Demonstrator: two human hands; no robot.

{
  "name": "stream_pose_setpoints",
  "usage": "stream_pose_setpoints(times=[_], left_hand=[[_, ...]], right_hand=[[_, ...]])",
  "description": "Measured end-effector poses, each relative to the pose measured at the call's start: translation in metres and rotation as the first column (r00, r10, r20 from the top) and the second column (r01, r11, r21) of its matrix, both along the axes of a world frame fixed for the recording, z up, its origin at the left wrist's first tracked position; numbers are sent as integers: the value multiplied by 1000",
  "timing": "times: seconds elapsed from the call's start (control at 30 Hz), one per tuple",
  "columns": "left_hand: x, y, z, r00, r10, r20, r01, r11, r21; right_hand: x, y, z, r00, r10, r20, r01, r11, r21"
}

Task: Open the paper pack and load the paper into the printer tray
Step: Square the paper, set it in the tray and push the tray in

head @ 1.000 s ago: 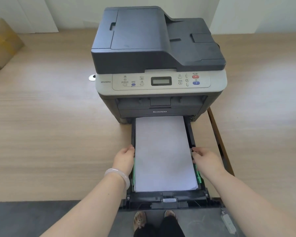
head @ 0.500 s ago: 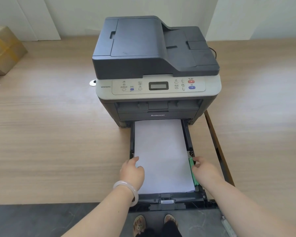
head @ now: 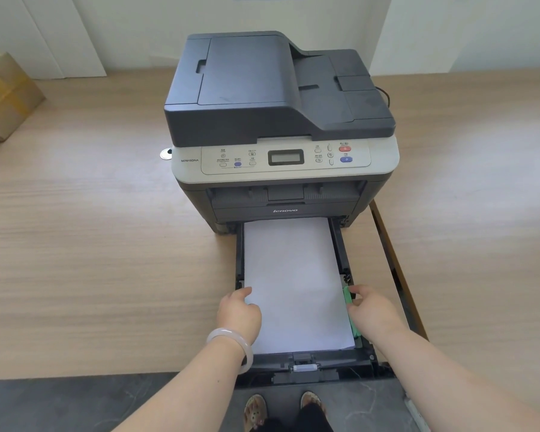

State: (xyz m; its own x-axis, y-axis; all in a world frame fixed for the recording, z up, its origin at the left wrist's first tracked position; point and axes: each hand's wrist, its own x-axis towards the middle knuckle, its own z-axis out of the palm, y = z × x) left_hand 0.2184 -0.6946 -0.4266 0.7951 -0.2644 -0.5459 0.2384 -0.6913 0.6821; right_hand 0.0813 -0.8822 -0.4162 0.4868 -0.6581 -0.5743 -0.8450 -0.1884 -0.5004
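Note:
A dark grey and beige printer (head: pixel 278 126) stands on a wooden desk. Its black paper tray (head: pixel 335 360) is pulled out toward me, past the desk's front edge. A stack of white paper (head: pixel 296 282) lies flat in the tray. My left hand (head: pixel 239 313) rests on the stack's left edge, fingers bent down onto the sheets. My right hand (head: pixel 371 310) pinches the green paper guide (head: pixel 347 296) on the tray's right side. No paper pack shows in the frame.
A cardboard box (head: pixel 3 95) sits at the desk's far left. A small round metal fitting (head: pixel 166 153) lies left of the printer. A gap in the desk (head: pixel 393 263) runs along the tray's right. My feet (head: pixel 281 410) stand on dark floor below.
My left hand has moved from the tray's left rail onto the paper. My right hand has closed on the green guide. The camera has pulled back slightly.

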Motion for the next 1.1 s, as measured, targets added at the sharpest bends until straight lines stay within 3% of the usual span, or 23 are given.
stream_pose_setpoints(times=[0.2, 0.47, 0.77, 1.1], left_hand=[[-12, -3, 2, 1000, -31, 4, 31, 999, -34], [-22, -2, 5, 996, 85, -42, -91, 978, -186], [-30, 2, 2, 996, 86, 0, -84, 978, -189], [-26, 9, 4, 1000, 7, 25, -3, 985, -175]], right_hand=[[-3, 3, -2, 999, -33, 15, 33, 999, 19], [-6, 12, -6, 988, -127, 89, 124, 991, 41], [-8, 23, -9, 963, -231, 141, 219, 971, 95], [-9, 19, -4, 990, -107, 93, 100, 992, 76]])
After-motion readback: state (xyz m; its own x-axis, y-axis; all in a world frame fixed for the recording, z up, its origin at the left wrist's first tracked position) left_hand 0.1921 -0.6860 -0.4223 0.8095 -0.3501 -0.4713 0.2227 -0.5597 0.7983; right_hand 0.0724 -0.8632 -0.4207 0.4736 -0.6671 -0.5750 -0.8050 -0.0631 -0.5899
